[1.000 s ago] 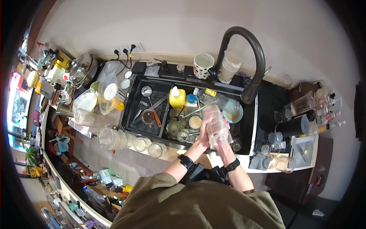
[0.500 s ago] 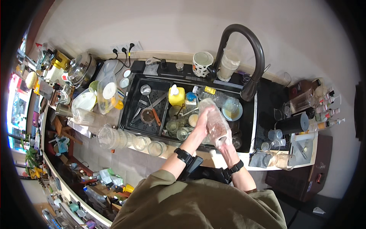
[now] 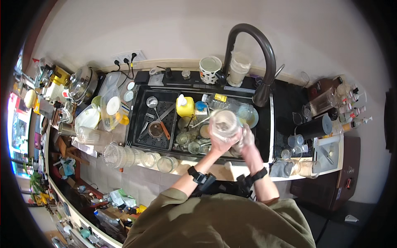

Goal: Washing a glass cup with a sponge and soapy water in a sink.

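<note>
Over the right part of the sink I hold a clear, sudsy jar (image 3: pixel 225 123), one round end facing up. My left hand (image 3: pixel 222 144) is closed around its lower part. Against the jar's right side is my right hand (image 3: pixel 247 142), whitish with foam; its fingers are blurred, and whether they grip anything is hidden. Below and left of the jar, several glass cups (image 3: pixel 194 146) lie in the sink. A yellow bottle with a white cap (image 3: pixel 185 106) and a clear plastic bottle (image 3: pixel 231 105) are behind them.
A dark tap (image 3: pixel 262 97) arches over the sink's back right. In the left tray (image 3: pixel 165 101) lie a ladle (image 3: pixel 152 102) and a strainer (image 3: pixel 156 129). Clear containers (image 3: pixel 124 155) line the front left edge; several bottles (image 3: pixel 351 111) stand on the right counter.
The jar has turned from lying slanted to having a round end facing up, and has shifted slightly left. My right hand has moved from its lower end to its side.
</note>
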The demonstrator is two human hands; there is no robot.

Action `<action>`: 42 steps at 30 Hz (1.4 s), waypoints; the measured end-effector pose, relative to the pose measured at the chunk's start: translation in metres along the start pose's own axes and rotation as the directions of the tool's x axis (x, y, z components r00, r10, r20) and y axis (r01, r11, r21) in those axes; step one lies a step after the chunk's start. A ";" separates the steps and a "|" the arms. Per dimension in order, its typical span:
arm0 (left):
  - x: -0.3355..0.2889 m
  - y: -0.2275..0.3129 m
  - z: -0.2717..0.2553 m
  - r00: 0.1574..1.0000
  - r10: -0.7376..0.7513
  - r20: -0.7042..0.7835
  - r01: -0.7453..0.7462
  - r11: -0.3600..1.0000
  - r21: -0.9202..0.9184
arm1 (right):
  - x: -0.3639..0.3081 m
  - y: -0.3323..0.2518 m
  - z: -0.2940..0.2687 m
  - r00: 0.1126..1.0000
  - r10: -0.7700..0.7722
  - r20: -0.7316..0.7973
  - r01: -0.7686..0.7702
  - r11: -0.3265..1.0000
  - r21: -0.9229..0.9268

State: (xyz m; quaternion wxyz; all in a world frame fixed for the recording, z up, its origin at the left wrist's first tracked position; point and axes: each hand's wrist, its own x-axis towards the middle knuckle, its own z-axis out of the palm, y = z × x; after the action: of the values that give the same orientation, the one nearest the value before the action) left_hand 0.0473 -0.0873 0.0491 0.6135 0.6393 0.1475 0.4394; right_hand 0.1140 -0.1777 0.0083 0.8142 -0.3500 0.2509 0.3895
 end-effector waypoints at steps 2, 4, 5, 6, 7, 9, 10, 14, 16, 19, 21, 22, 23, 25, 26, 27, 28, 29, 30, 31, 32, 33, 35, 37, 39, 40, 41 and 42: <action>0.010 0.007 -0.009 0.937 0.096 0.336 -0.114 0.993 0.035 | 0.007 -0.021 -0.007 0.970 0.117 0.214 -0.098 0.990 -0.098; 0.015 0.011 -0.011 0.876 -0.035 0.482 0.107 0.987 -0.122 | 0.013 -0.030 -0.013 0.944 0.202 0.261 -0.204 0.979 -0.020; 0.016 0.012 -0.016 0.842 -0.101 0.529 0.217 0.963 -0.162 | 0.014 -0.029 -0.018 0.992 0.083 0.091 -0.072 0.990 -0.117; 0.016 0.011 -0.019 0.802 -0.159 0.576 0.323 0.926 -0.194 | 0.016 -0.027 -0.021 1.000 -0.024 0.011 0.026 0.977 -0.210; 0.016 0.010 -0.022 0.788 -0.165 0.593 0.325 0.930 -0.173 | 0.017 -0.024 -0.024 0.989 -0.135 -0.056 0.112 0.946 -0.306; 0.011 0.006 -0.027 0.747 -0.243 0.618 0.462 0.859 -0.221 | 0.018 -0.021 -0.028 0.943 -0.331 -0.029 0.306 0.900 -0.310; 0.007 0.002 -0.032 0.729 -0.278 0.626 0.523 0.815 -0.247 | 0.019 -0.021 -0.029 0.905 -0.424 -0.014 0.399 0.863 -0.310; 0.010 -0.021 -0.041 0.267 -0.645 0.716 0.963 0.164 -0.212 | 0.008 -0.037 -0.036 0.606 -0.730 0.317 0.497 0.036 -0.867; 0.010 -0.031 -0.041 0.082 -0.751 0.655 0.953 0.250 0.168 | 0.000 -0.039 -0.034 0.498 -0.712 0.496 0.632 -0.093 -0.769; 0.001 -0.035 -0.028 0.133 -0.663 0.737 0.814 0.498 0.300 | -0.012 -0.040 -0.023 0.432 -0.638 0.638 0.651 -0.269 -0.710; -0.002 -0.031 -0.015 0.371 -0.707 0.602 0.425 0.706 0.567 | -0.015 -0.039 -0.012 0.506 -0.667 0.546 0.544 -0.245 -0.803; -0.003 -0.027 -0.010 0.472 -0.685 0.555 0.190 0.694 0.695 | -0.017 -0.039 -0.008 0.546 -0.683 0.485 0.479 -0.221 -0.850; -0.014 -0.020 -0.001 0.591 -0.623 0.513 0.016 0.645 0.764 | -0.017 -0.038 -0.004 0.634 -0.678 0.373 0.267 -0.260 -0.928; -0.024 -0.009 0.010 0.722 -0.513 0.464 -0.162 0.526 0.835 | -0.017 -0.039 0.001 0.636 -0.679 0.367 0.292 -0.229 -0.929; -0.024 -0.006 0.012 0.753 -0.478 0.451 -0.179 0.511 0.841 | -0.014 -0.041 0.002 0.627 -0.678 0.384 0.332 -0.213 -0.919; -0.025 -0.005 0.013 0.748 -0.471 0.468 -0.194 0.519 0.833 | -0.014 -0.041 0.000 0.595 -0.689 0.413 0.435 -0.156 -0.887; -0.024 -0.006 0.011 0.742 -0.466 0.482 -0.206 0.526 0.825 | -0.014 -0.041 -0.003 0.580 -0.699 0.418 0.475 -0.128 -0.871; -0.020 -0.010 0.009 0.741 -0.456 0.493 -0.217 0.532 0.818 | -0.012 -0.042 -0.006 0.540 -0.709 0.453 0.554 -0.106 -0.826; -0.016 -0.016 0.006 0.702 -0.517 0.490 -0.116 0.596 0.795 | -0.009 -0.043 -0.008 0.501 -0.717 0.485 0.629 -0.083 -0.773; -0.010 -0.025 0.000 0.654 -0.575 0.492 -0.007 0.645 0.764 | -0.008 -0.044 -0.012 0.490 -0.706 0.511 0.705 -0.023 -0.708; -0.006 -0.033 -0.005 0.623 -0.595 0.508 0.091 0.700 0.708 | -0.006 -0.043 -0.015 0.508 -0.711 0.486 0.733 0.060 -0.677; 0.005 -0.044 -0.012 0.444 -0.617 0.649 0.389 0.786 0.481 | -0.005 -0.045 -0.018 0.541 -0.681 0.494 0.729 0.086 -0.679; 0.006 -0.055 -0.023 0.266 -0.646 0.716 0.649 0.669 0.362 | -0.003 -0.046 -0.018 0.580 -0.632 0.514 0.717 0.095 -0.691; 0.001 -0.058 -0.024 0.270 -0.644 0.716 0.734 0.619 0.280 | -0.004 -0.046 -0.014 0.595 -0.590 0.545 0.683 0.014 -0.730; -0.008 -0.054 -0.015 0.562 -0.535 0.631 0.414 0.842 0.344 | -0.005 -0.045 -0.005 0.513 -0.633 0.580 0.630 -0.181 -0.755; -0.011 -0.051 -0.009 0.655 -0.472 0.590 0.245 0.871 0.425 | -0.005 -0.046 0.000 0.465 -0.670 0.579 0.600 -0.243 -0.762; -0.014 -0.046 -0.001 0.636 -0.606 0.477 0.197 0.726 0.659 | -0.006 -0.042 0.004 0.503 -0.697 0.511 0.434 -0.307 -0.847; -0.016 -0.042 0.005 0.686 -0.568 0.455 0.044 0.656 0.754 | -0.007 -0.039 0.008 0.523 -0.716 0.463 0.368 -0.301 -0.880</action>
State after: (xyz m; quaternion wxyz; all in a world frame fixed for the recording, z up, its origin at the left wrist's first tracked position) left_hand 0.0567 -0.0936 0.0055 0.4086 0.8928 0.1881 -0.0232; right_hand 0.1430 -0.1929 0.0326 0.3897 -0.9048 -0.1671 -0.0405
